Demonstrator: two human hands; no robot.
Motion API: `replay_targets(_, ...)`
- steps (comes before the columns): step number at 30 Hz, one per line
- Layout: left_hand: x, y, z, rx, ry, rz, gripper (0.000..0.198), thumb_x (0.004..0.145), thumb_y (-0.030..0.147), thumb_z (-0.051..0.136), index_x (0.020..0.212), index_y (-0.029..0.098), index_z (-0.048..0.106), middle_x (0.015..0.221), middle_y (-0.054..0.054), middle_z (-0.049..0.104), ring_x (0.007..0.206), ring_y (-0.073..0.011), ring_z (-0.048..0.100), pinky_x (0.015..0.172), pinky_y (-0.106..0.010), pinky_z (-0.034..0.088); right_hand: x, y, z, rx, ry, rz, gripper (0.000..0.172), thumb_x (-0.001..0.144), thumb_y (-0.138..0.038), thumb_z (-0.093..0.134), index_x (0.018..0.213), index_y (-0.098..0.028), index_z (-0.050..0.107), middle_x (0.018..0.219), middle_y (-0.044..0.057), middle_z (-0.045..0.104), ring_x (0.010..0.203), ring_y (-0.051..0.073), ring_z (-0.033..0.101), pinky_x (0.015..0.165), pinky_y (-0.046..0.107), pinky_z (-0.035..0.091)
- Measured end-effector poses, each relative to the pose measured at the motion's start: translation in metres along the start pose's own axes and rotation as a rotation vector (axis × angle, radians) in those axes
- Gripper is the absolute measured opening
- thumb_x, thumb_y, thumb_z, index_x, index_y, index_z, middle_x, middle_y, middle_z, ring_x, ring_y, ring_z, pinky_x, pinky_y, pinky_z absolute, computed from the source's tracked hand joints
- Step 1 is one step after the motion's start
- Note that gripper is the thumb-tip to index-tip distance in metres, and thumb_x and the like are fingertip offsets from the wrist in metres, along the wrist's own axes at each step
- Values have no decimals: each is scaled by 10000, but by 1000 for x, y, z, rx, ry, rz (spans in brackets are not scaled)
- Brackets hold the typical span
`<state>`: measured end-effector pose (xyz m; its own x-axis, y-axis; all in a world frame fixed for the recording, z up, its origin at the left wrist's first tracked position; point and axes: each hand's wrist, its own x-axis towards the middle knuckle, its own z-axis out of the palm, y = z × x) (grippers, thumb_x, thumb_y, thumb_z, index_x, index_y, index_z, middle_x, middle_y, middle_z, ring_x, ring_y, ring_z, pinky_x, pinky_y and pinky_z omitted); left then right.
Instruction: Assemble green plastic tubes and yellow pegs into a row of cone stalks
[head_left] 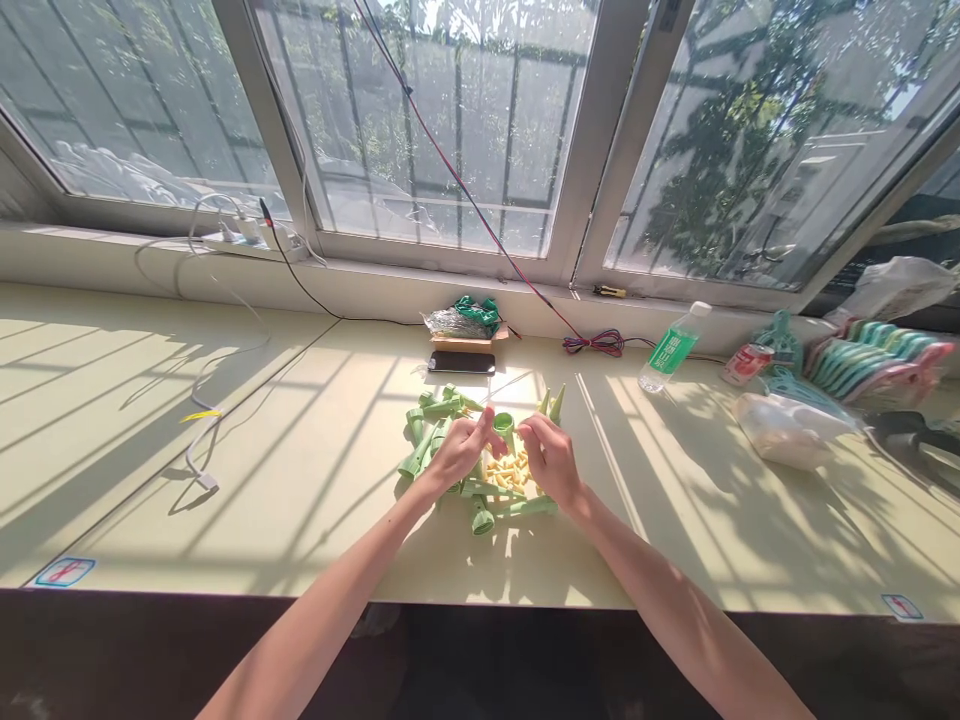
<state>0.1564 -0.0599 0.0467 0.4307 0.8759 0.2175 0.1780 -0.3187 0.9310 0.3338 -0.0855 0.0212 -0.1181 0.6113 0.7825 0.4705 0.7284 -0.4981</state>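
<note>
Tapered green pieces [483,519] lie around yellow bits [508,470].

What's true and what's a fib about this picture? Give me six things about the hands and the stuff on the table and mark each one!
1. The left hand and the right hand are both at the pile of green pieces. True.
2. The little pieces between the hands are blue. False: they are yellow.
3. The bottle is left of the red can. True.
4. The label on the bottle is pink. False: it is green.
5. The dark flat slab lies on top of the cardboard box. False: it lies in front of it.
6. Leafy plants show through the window. True.
</note>
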Motion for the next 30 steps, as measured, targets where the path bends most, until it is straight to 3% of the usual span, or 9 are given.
replay_targets(7, 1, -7, -1, -35, -19, 14, 688, 942, 666, 443, 469, 169, 483, 484, 25, 386, 472, -95, 317, 501, -247, 266, 2, 2, -2, -27, 17, -14, 301, 1052, -218, 395, 754, -208, 439, 675, -14, 449, 606, 123, 410, 575, 253, 346)
replay_targets(10, 1, -8, -1, -22, -21, 40, 665, 928, 671, 467, 486, 176, 425, 513, 39, 314, 483, -94, 302, 482, -240, 252, 3, 3, -2, -43, 27, 10, 320, 1051, -226, 394, 731, -210, 411, 645, -31, 414, 576, 112, 382, 555, 248, 324)
replay_targets(13, 1, -6, -3, 7, -33, 56, 603, 919, 652, 506, 561, 167, 534, 581, 9, 472, 536, -115, 439, 501, -240, 347, 2, 4, -2, -44, 24, 61, 347, 1055, -262, 384, 711, -215, 377, 620, -43, 381, 548, 105, 345, 534, 246, 307)
replay_targets(16, 0, -4, -7, 35, -24, 61, 439, 872, 593, 630, 896, 168, 737, 901, -63, 698, 781, -193, 638, 644, -284, 508, 1, 4, 0, -26, 10, 127, 385, 1060, -318, 372, 689, -224, 326, 592, -56, 336, 515, 99, 290, 506, 250, 280)
replay_targets(18, 0, -4, -8, 60, -3, 75, 454, 836, 554, 699, 1094, 183, 743, 1073, -86, 712, 910, -229, 665, 729, -320, 548, 1, 4, 1, -9, 2, 163, 405, 1060, -352, 362, 679, -226, 310, 583, -58, 322, 505, 98, 278, 500, 253, 273)
replay_targets(20, 0, -5, -9, 87, 5, 93, 495, 821, 534, 727, 1180, 194, 725, 1117, -84, 702, 933, -233, 663, 752, -335, 559, 0, 3, 2, 5, -1, 189, 422, 1060, -381, 353, 669, -227, 306, 575, -56, 319, 500, 97, 279, 498, 257, 271)
replay_targets(30, 2, -10, -10, 115, -80, 175, 508, 858, 469, 713, 1320, 265, 654, 1094, -62, 632, 797, -155, 574, 711, -315, 581, 1, 4, 0, 71, -50, 329, 462, 1045, -453, 332, 643, -225, 322, 542, -50, 326, 479, 97, 298, 479, 262, 255)
